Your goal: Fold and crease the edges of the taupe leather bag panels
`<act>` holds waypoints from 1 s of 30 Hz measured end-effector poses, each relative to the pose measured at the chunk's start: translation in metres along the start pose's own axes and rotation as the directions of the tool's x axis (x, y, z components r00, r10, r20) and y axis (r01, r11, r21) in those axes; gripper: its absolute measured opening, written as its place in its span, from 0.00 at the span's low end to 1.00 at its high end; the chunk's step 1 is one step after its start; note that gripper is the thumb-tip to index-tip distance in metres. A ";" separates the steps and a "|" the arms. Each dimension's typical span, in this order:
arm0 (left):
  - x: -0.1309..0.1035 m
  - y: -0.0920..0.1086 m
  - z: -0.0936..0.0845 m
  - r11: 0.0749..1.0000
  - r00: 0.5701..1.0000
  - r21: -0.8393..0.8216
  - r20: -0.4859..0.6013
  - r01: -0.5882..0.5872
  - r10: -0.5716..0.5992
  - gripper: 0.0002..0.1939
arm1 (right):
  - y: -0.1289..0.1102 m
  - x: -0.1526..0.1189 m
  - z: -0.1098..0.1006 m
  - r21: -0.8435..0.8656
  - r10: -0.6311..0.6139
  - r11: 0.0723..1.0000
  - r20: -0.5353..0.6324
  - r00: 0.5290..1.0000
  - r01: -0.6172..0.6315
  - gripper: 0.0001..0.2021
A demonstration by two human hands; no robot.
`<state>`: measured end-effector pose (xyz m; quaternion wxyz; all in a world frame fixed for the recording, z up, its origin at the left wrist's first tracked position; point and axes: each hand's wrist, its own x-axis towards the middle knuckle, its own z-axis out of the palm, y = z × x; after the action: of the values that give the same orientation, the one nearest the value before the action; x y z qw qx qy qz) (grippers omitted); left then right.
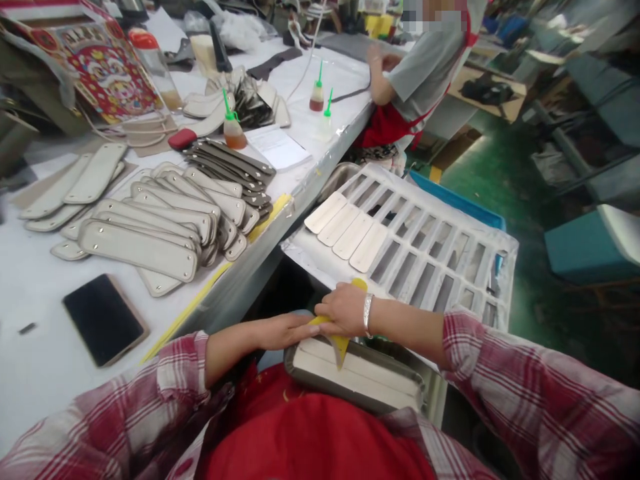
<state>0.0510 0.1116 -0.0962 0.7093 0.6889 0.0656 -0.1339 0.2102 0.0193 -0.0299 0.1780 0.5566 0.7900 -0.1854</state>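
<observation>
Apparently, right hand point(344, 310) grips yellow tool point(341, 347).

Observed, clockwise from centre: green-tipped bottle point(317, 104), upright, amber contents, twelve o'clock; person point(425, 77) in grey top, one o'clock; teal box point(583, 243), three o'clock; phone point(105, 320), flat, screen dark, between eight and nine; notepaper point(279, 148), eleven o'clock.
</observation>
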 end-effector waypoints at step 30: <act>-0.005 0.002 0.053 0.979 0.908 -0.191 -0.395 0.068 -0.140 0.14 | -0.018 -0.024 0.049 0.343 0.152 0.930 -0.040 0.988 -0.130 0.23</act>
<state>0.0422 0.0597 -0.0910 0.7291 0.6330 0.2595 -0.0195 0.2049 -0.0298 -0.0595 0.0663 0.6399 0.7097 -0.2872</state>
